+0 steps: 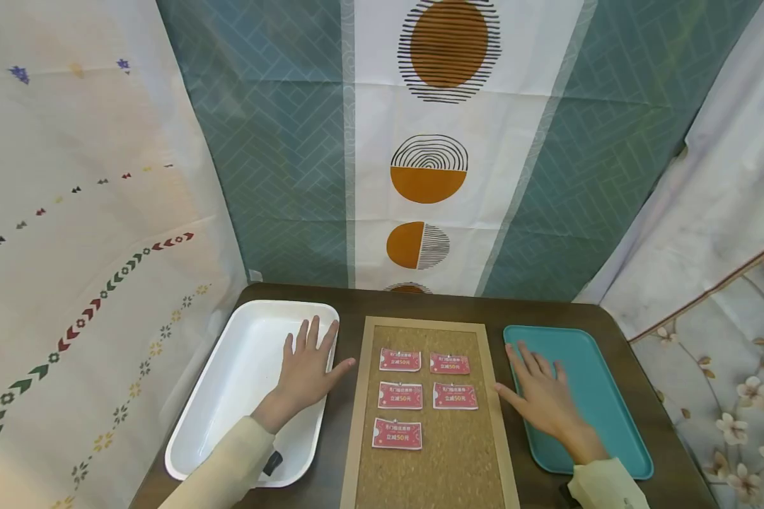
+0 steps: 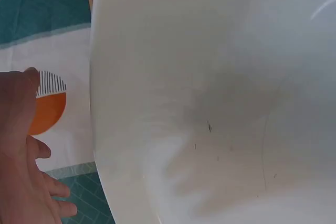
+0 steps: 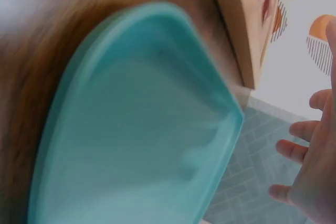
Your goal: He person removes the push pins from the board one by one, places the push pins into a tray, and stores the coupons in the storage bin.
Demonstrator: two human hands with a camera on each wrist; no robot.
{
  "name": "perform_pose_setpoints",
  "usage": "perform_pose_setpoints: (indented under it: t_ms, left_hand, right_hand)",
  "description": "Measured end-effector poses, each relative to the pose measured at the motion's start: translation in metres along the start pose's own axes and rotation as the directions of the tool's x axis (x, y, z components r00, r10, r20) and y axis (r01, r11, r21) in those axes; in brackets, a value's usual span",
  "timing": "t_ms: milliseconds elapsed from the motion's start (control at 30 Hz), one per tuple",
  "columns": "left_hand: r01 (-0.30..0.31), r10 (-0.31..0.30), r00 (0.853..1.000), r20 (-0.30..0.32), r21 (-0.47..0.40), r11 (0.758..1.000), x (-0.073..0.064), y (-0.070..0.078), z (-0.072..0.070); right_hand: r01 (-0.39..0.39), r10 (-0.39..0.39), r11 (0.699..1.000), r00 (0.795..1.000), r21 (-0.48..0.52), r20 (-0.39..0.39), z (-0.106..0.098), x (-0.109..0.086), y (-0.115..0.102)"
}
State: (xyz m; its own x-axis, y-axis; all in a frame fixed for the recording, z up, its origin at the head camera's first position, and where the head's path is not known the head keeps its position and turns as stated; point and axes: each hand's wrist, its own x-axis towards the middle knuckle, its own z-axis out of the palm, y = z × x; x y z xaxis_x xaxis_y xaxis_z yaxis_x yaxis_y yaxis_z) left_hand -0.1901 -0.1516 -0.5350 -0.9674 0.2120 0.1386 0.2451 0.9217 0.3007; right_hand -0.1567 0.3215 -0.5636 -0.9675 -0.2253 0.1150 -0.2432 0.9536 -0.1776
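My left hand (image 1: 304, 375) is over the white tray (image 1: 187, 438), palm down with fingers spread and nothing in it. In the left wrist view its fingers show at the left edge, beyond the tray's rim. My right hand (image 1: 544, 396) hovers by the left side of the teal tray (image 1: 601, 396), fingers straight, also holding nothing. Between the hands lies a cork board (image 1: 448, 459) with a pale wooden frame. Several red coupons (image 1: 397, 434) with white and yellow print are pinned to it in two columns, the left column reaching lower.
All of this stands on a dark wooden table (image 1: 350, 307). A small black object (image 1: 272, 463) shows at the white tray's near end, beside the left sleeve. Behind the table hangs a teal and white curtain (image 1: 280, 177) with orange circles; patterned cloths (image 1: 102, 212) hang at both sides.
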Motion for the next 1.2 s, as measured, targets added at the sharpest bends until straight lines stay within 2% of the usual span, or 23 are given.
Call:
perform_pose_setpoints:
  t_ms: [233, 467, 700, 933, 1200]
  left_hand:
    - [-0.027, 0.027, 0.999, -0.023, -0.003, 1.000, -0.004, 0.018, 0.002]
    - [-0.061, 0.056, 0.996, -0.062, -0.075, 0.995, -0.007, 0.031, 0.004]
    - [-0.005, 0.002, 1.000, -0.018, -0.198, 0.980, -0.010, 0.040, 0.004]
    - [-0.048, 0.049, 0.999, -0.004, -0.199, 0.979, -0.011, 0.050, 0.002]
    - [-0.041, 0.059, 0.996, 0.067, -0.245, 0.969, -0.014, 0.064, 0.005]
  right_hand:
    - [0.048, -0.048, 0.999, 0.999, 0.012, -0.009, 0.003, 0.006, -0.018]
    - [0.055, -0.056, 0.997, 0.998, 0.059, 0.011, 0.010, 0.013, -0.038]
    - [0.083, -0.081, 0.990, 0.997, 0.116, -0.017, 0.016, 0.018, -0.051]
    - [0.095, -0.088, 0.986, 0.994, 0.133, -0.057, 0.021, 0.021, -0.061]
    - [0.066, -0.072, 0.974, 0.997, 0.215, 0.021, 0.023, 0.027, -0.080]
